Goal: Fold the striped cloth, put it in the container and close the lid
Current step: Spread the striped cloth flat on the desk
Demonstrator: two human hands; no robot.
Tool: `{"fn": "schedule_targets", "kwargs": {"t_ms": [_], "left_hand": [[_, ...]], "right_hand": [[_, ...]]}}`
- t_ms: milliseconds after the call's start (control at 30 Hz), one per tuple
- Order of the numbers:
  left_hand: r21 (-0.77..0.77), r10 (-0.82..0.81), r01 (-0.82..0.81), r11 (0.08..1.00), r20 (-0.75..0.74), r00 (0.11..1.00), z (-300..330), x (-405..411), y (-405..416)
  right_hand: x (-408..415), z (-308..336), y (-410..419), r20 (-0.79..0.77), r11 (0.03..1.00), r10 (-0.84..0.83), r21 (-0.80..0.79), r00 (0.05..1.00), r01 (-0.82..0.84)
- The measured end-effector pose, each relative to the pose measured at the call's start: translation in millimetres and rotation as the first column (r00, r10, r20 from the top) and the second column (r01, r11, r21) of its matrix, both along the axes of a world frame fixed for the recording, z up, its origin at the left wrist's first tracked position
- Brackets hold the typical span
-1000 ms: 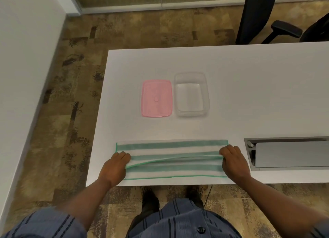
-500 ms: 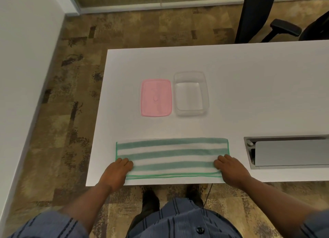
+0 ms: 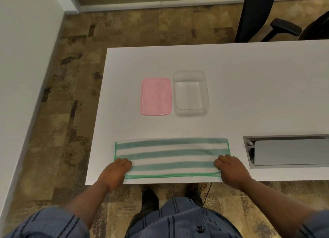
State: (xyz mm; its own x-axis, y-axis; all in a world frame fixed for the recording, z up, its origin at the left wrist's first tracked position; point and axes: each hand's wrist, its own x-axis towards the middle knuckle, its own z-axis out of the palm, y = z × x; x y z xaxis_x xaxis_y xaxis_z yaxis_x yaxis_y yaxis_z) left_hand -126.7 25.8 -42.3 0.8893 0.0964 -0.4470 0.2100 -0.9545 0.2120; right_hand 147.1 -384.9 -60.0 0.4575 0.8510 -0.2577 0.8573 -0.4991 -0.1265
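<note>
On the white table (image 3: 249, 77) over patterned carpet (image 3: 53, 130), both hands (image 3: 114, 173) press the striped cloth (image 3: 170, 155) flat.

Even, diffuse overhead lighting; the white table (image 3: 231, 77) reads bright with no hard glare, and only faint, soft shadows lie under the container (image 3: 190, 92) and beside the hands. Wide-angle distortion bows the table edges and the wall at the left of the frame. Detail is soft throughout, with the lower corners most blurred.
</note>
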Motion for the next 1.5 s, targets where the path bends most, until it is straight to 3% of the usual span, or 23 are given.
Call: {"fn": "schedule_targets", "kwargs": {"t_ms": [300,633,767,833,933,1067,1333,1500], "left_hand": [[-0.013,-0.009,0.008,1.000,-0.103,0.995,-10,-6,1],[-0.004,-0.031,0.030,1.000,-0.159,0.987,-12,-9,2],[-0.048,0.011,-0.016,0.999,-0.098,0.995,-13,-9,2],[-0.043,0.060,-0.062,0.997,-0.046,0.997,-13,-7,0],[-0.038,0.107,-0.103,0.994,0.117,0.987,-11,7,-7],[0.013,0.040,-0.047,0.999,0.306,0.951,-12,38,-24],[0.069,0.020,-0.022,0.997,0.041,0.999,-46,80,-64],[0.088,0.056,-0.062,0.994,0.075,0.996,-63,72,-66]], "right_hand": [[-8,5,-2,-0.064,0.970,-0.056,-0.241,0.996,0.039],[-12,6,-9,-0.072,0.991,0.035,-0.129,0.997,-0.044],[-18,7,-14,-0.084,0.989,0.008,-0.147,0.996,-0.021],[-20,7,-12,-0.084,0.997,-0.048,-0.063,0.995,0.043],[-17,4,-1,-0.056,0.985,-0.119,0.120,0.991,0.125],[-14,0,30,-0.068,0.960,-0.236,0.138,0.969,0.244],[-17,-34,74,-0.121,0.977,-0.203,-0.087,0.972,0.193],[-8,-47,64,-0.085,0.976,-0.207,-0.093,0.975,0.199]]}}
